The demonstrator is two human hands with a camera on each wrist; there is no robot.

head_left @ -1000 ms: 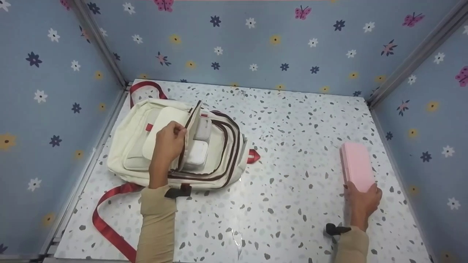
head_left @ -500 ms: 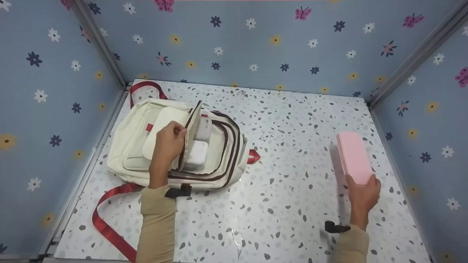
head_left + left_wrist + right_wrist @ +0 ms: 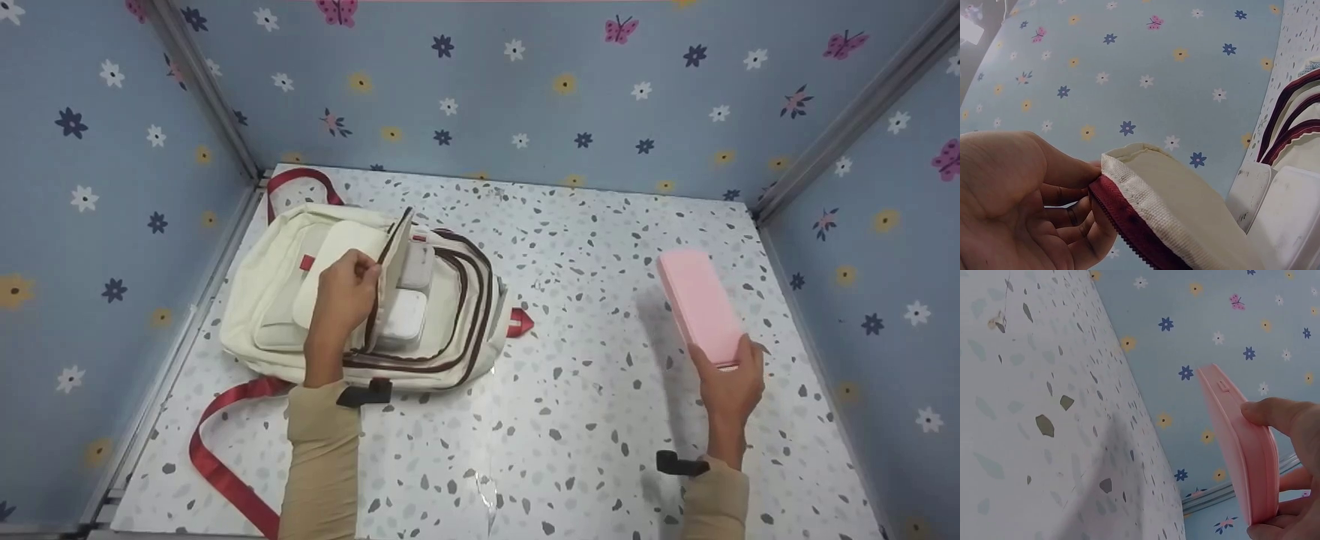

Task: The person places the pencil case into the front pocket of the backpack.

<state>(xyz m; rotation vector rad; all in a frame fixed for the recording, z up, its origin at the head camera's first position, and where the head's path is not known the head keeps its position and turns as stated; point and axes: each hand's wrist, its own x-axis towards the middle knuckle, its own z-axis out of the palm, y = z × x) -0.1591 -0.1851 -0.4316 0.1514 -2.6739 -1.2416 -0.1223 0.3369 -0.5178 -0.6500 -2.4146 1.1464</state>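
Observation:
A cream backpack (image 3: pixel 262 292) with dark red zippers lies at the left of the table, its front pocket unzipped. My left hand (image 3: pixel 346 292) pinches the edge of the pocket flap (image 3: pixel 1179 197) between thumb and fingers and holds it raised. Two white boxes (image 3: pixel 403 318) sit inside that pocket, partly hidden by the flap. Over at the right, my right hand (image 3: pixel 731 382) grips the near end of a long pink case (image 3: pixel 700 304), thumb on one side and fingers on the other. A small latch shows on the case (image 3: pixel 1247 450) in the right wrist view; it is held above the table.
The speckled white table (image 3: pixel 570 420) carries the backpack's red straps (image 3: pixel 225 472) at the left. A red tab (image 3: pixel 519 322) sticks out from the bag's right end. Flowered blue panels (image 3: pixel 480 90) wall in the back and both sides.
My right hand has lifted the pink case off the table and carried it up and to the left. The left hand stays on the flap.

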